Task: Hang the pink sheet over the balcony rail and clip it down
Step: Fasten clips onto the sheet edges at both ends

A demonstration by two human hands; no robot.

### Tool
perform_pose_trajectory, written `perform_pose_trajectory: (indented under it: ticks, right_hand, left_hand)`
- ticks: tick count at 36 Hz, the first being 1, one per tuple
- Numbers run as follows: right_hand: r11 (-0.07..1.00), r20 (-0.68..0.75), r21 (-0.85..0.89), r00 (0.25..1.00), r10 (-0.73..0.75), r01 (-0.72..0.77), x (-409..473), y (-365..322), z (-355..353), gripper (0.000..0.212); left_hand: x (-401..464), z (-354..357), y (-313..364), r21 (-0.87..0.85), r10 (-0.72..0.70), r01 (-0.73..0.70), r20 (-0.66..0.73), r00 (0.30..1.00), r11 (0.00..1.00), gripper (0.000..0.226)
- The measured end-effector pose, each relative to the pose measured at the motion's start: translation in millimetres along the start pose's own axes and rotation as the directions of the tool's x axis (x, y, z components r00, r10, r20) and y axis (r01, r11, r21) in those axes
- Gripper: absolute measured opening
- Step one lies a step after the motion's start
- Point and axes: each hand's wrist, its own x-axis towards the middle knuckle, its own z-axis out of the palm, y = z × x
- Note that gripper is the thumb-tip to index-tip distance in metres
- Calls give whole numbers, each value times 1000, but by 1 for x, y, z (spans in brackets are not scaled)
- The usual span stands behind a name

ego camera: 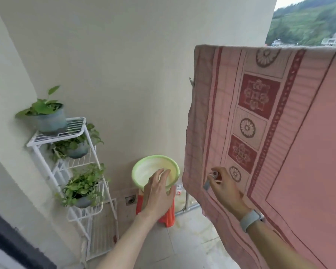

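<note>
The left hand (159, 188) is hovering with fingers spread and loose, grasping nothing, above the green basin (137, 167). To its left, a white wire rack (81, 131) is standing against the wall, carrying three grey pots: the top pot (50, 121) is holding a leafy plant, the middle pot (78, 151) a trailing plant, and the bottom pot (83, 201) a bushy green plant. The basin is sitting on an orange stool (168, 217); what it is holding cannot be told, since the hand is covering part of its pale inside. Further right, the right hand (224, 186) is pinching a small grey clip (209, 180) between fingertips, right in front of the lower left edge of the pink sheet (308, 133). The sheet is hanging draped over the balcony rail, which it is covering at the top, and spreading down to the right of both hands. Another clip (191, 81) is gripping its left edge higher up.
</note>
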Motion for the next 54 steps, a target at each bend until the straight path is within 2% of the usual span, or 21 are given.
perform_pose_trajectory:
  ticks: [5, 9, 13, 19, 22, 25, 29, 33, 34, 37, 41, 43, 46, 47, 50, 52, 54]
  right_hand:
    - [997, -6, 54, 999, 47, -46, 127, 16, 39, 30]
    - [996, -5, 56, 997, 77, -76, 214, 22, 56, 34]
    - [995, 0, 29, 996, 94, -94, 279, 27, 74, 33]
    - [986, -13, 6, 986, 166, -165, 357, 39, 102, 26]
    - [981, -96, -13, 977, 193, -195, 386, 47, 116, 18]
    - [958, -151, -7, 948, 281, -285, 407, 52, 130, 9]
    - [924, -200, 16, 904, 377, -382, 422, 52, 149, 8]
    - [878, -271, 10, 844, 462, -478, 436, 53, 164, 19]
    - [867, -289, -3, 830, 477, -499, 439, 54, 169, 22]
    - [829, -414, -106, 782, 465, -549, 446, 54, 180, 34]
    - [788, -587, -247, 734, 341, -564, 452, 54, 185, 34]
    - [806, -581, -237, 744, 330, -543, 449, 57, 185, 41]
    - [859, -536, -201, 787, 306, -471, 443, 56, 182, 40]
    - [867, -532, -192, 791, 301, -459, 442, 55, 181, 40]
    - [851, -525, -223, 794, 307, -476, 438, 59, 181, 39]
    - [817, -508, -280, 800, 320, -504, 433, 62, 183, 32]
    - [787, -493, -351, 814, 306, -508, 428, 64, 186, 25]
  left_hand:
    - [133, 28, -19, 41, 3, -5, 50, 999, 999, 50]
    - [221, 35, -31, 6, 52, -52, 57, 997, 999, 47]
    - [288, 42, -48, -31, 99, -98, 45, 994, 995, 47]
    - [390, 75, -75, -116, 119, -104, 131, 984, 988, 45]
    - [438, 102, -77, -241, 165, -120, 177, 970, 963, 43]
    - [479, 130, -75, -389, 181, -68, 262, 948, 919, 47]
    - [520, 167, -80, -460, 247, -54, 372, 895, 886, 51]
    - [543, 185, -84, -551, 313, -87, 330, 890, 830, 11]
    - [542, 187, -85, -569, 349, -112, 325, 879, 814, 10]
    - [532, 191, -90, -643, 472, -171, 331, 817, 747, 14]
    - [532, 195, -99, -738, 607, -219, 306, 733, 638, 12]
    - [540, 200, -106, -760, 601, -176, 326, 730, 626, 14]
    - [558, 206, -109, -717, 493, -40, 436, 753, 696, 28]
    - [564, 207, -106, -702, 472, 26, 505, 723, 712, 37]
    - [577, 211, -94, -679, 496, 150, 653, 572, 719, 51]
    - [578, 217, -89, -669, 501, 215, 697, 513, 711, 43]
    - [576, 222, -87, -656, 476, 240, 709, 520, 716, 25]
